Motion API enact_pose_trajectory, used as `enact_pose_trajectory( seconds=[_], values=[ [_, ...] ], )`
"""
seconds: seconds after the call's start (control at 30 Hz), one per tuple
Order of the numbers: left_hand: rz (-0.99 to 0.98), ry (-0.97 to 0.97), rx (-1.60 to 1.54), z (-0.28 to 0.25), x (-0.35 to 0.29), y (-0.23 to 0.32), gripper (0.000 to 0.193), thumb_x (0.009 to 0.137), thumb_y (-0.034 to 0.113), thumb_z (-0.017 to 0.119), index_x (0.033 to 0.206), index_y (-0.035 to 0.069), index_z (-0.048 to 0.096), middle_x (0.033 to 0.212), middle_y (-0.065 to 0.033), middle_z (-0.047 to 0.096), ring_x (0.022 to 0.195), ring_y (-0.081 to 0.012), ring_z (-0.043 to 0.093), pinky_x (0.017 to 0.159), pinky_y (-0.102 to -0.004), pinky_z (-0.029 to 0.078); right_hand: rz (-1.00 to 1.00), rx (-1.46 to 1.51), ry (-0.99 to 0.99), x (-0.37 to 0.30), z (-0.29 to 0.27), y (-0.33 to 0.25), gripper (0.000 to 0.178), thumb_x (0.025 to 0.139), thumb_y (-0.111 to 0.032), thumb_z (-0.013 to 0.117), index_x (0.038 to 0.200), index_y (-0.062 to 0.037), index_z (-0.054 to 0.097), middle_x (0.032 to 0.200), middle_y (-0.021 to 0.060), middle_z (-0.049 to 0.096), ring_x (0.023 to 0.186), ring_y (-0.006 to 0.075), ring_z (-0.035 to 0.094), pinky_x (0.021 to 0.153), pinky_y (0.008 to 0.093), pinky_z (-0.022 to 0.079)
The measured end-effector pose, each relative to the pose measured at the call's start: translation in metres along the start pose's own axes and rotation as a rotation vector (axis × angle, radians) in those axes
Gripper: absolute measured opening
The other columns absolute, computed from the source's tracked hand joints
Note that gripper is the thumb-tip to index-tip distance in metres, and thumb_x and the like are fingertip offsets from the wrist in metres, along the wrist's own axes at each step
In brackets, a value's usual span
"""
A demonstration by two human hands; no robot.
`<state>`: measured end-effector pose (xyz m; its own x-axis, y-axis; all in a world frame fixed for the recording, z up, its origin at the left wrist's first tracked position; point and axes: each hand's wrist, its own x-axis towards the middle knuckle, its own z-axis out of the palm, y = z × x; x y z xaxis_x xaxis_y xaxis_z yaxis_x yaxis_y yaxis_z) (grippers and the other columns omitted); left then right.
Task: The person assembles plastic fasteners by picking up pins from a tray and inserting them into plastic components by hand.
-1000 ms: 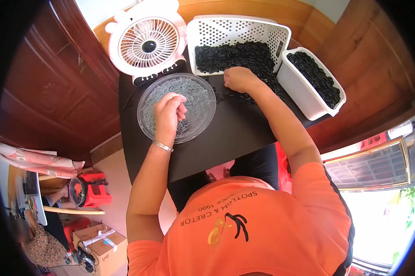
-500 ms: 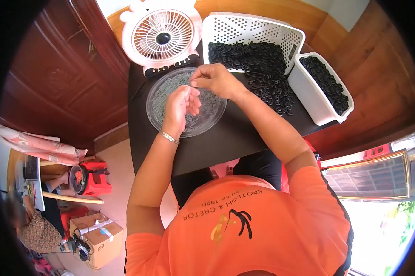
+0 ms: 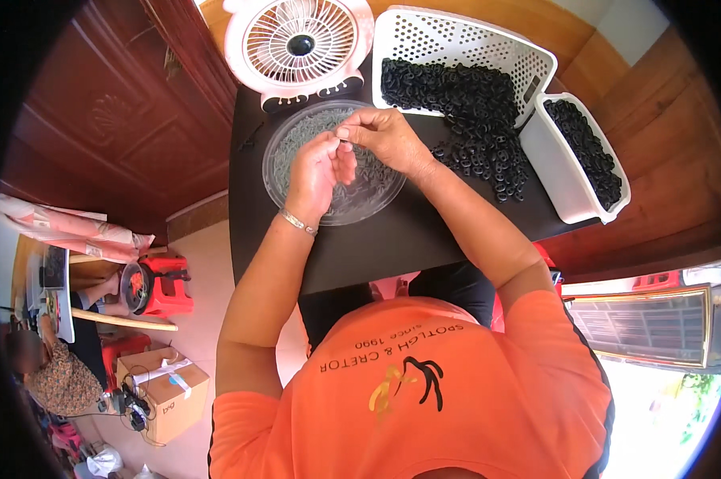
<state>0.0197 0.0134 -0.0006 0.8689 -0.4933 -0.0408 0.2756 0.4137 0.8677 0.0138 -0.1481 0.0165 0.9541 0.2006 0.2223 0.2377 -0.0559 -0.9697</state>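
Over the round clear tub (image 3: 380, 209), my two hands meet at the fingertips. My left hand (image 3: 322, 169) is palm up with curled fingers, its thumb and forefinger pinched together. My right hand (image 3: 388, 137) comes from the right, thumb and forefinger pinching at the same spot. Whatever sits between the fingertips is too small to make out. Many small grey-green pieces (image 3: 309, 128) fill the tub beneath. To the right of my right hand lies a spilled heap of small black pieces with holes (image 3: 492, 152).
A white perforated basket (image 3: 528, 60) lies tipped, black pieces pouring from it onto the dark table (image 3: 352, 259). Beside it stands a white bin (image 3: 556, 180) of black pieces. A pink fan (image 3: 301, 48) stands behind the tub. Another person (image 3: 65, 371) sits far left near a cardboard box (image 3: 173, 399).
The whole view has shifted a little, so the table things appear farther right. My hands stay together over the tub, still pinching, with the left fingers slightly more curled.
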Motion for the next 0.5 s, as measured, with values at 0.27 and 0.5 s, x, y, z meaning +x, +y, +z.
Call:
enact_pose_trajectory(
  seconds=[0.27,0.5],
  values=[
    [0.011,0.041,0.043,-0.0063,0.0005,-0.0003,0.015,0.083,0.019,0.046,0.08,0.005,0.053,0.065,-0.0053,0.055,0.051,-0.0153,0.052,0.047,-0.0256,0.04,-0.149,-0.026,-0.056,-0.0035,0.0051,0.0043,0.009,0.085,-0.005,0.062,0.093,-0.001,0.065,0.089,0.0034,0.061,0.081,0.0101,0.058,0.076,0.0263,0.049],
    [0.004,0.046,-0.127,-0.003,0.0025,-0.0004,0.011,0.082,0.017,0.047,0.08,0.007,0.052,0.064,-0.004,0.053,0.053,-0.0154,0.052,0.048,-0.0258,0.04,-0.108,0.119,-0.074,-0.0041,0.0091,0.0014,0.012,0.085,-0.001,0.061,0.096,0.0008,0.063,0.091,0.0044,0.06,0.083,0.0105,0.059,0.075,0.0255,0.05]
  ],
)
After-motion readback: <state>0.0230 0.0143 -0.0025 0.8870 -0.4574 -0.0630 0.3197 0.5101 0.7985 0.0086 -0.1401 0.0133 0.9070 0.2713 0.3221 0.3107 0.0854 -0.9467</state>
